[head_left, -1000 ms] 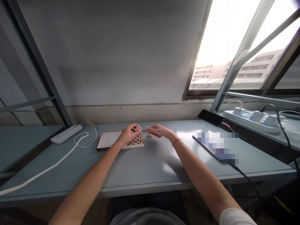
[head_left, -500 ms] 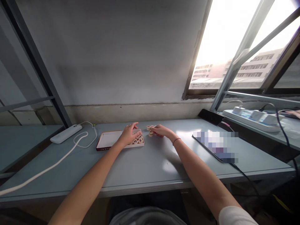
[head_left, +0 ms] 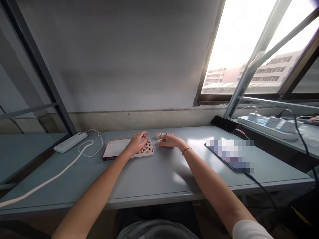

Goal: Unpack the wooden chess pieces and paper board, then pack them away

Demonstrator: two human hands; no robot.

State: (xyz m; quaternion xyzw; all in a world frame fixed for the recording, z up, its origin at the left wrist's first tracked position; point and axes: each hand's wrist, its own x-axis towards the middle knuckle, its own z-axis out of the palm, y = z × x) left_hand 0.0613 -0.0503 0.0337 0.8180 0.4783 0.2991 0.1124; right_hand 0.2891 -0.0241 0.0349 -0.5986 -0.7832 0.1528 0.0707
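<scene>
My right hand (head_left: 170, 141) is closed on a round wooden Chinese chess piece (head_left: 159, 140) at the desk surface, just in front of a row of several like pieces (head_left: 162, 135). Its curled fingers partly cover the piece. To the left, my left hand (head_left: 136, 142) hovers at an open box (head_left: 148, 154), thumb and fingers apart with nothing between them. More Chinese chess pieces (head_left: 149, 149) with black or red characters lie in the box's right half. The white-lined left half (head_left: 116, 148) is the dark red lid side.
A white power bank (head_left: 70, 142) with a looping white cable (head_left: 50, 180) lies at the left. A tablet with a blurred screen (head_left: 228, 154) rests on the right of the grey desk (head_left: 149, 184). Beyond it are a black case (head_left: 223, 124) and a power strip (head_left: 267, 127).
My right hand has come slightly nearer, from the back row to the piece in front. The back row shows more fully now. My left hand has barely moved.
</scene>
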